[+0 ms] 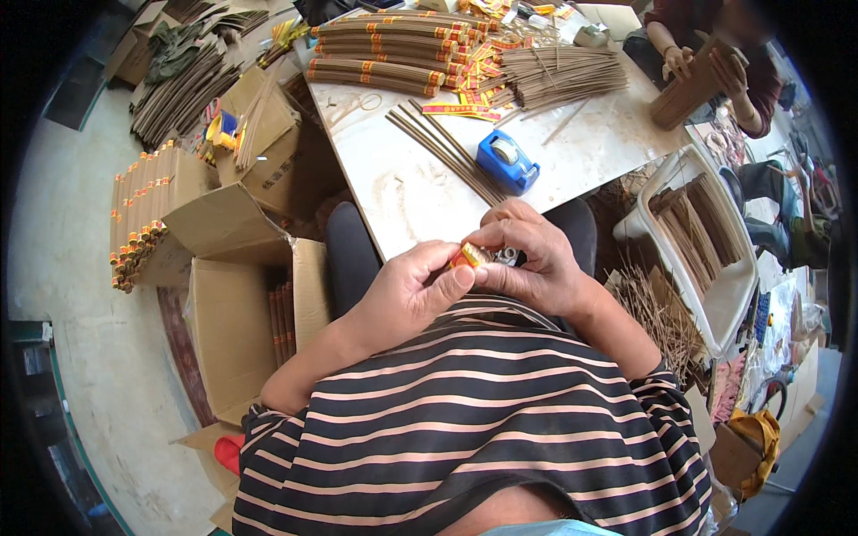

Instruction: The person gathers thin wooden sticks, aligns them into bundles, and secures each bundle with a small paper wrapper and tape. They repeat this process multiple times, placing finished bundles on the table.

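Evidently the step in hand was a labelling one. Largest first: the pale table (590, 147) filled twelve o'clock, banded stick bundles (384, 54) at its far edge, open cardboard boxes (228, 313) at nine. A blue tape dispenser (506, 161) stood toward one. Close to the chest, the left hand (402, 295) and right hand (532, 259) together pinched a small red-and-yellow label (468, 256). Smoothing it flat would likely call for careful thumb pressure.

1 tape dispenser (507, 161) — 1 white tray (726, 299) — 2 open cardboard boxes (231, 335), approx.
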Motion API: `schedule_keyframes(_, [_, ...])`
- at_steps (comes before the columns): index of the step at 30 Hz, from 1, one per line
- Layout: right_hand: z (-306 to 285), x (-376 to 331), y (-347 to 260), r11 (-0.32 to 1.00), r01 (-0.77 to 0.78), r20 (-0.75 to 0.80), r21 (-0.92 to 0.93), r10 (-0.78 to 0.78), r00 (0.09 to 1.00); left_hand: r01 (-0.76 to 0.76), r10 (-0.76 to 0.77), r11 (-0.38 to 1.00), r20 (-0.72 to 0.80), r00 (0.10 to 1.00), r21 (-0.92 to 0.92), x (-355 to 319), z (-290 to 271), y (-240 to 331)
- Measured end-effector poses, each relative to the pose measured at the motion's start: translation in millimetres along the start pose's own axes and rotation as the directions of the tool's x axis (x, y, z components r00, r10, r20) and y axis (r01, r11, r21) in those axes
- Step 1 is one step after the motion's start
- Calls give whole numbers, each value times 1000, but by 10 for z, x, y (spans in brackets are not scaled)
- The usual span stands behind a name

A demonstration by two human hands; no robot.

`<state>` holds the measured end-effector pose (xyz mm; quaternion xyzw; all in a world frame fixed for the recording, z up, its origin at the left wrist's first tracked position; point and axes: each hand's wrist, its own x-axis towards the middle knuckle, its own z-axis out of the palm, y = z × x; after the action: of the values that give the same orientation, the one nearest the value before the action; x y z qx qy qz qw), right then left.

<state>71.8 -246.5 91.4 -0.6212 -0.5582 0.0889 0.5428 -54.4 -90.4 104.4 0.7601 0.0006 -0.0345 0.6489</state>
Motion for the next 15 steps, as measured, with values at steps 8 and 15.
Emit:
schedule_keyframes(8, [-3, -48, 56, 994, -13, 35, 113, 9, 999, 229, -161, 880, 194, 968, -415, 6, 26, -62])
schedule_keyframes(15, [-358, 59, 813, 794, -586, -195, 165, 608, 770, 247, -263, 858, 29, 964, -449, 90, 29, -114])
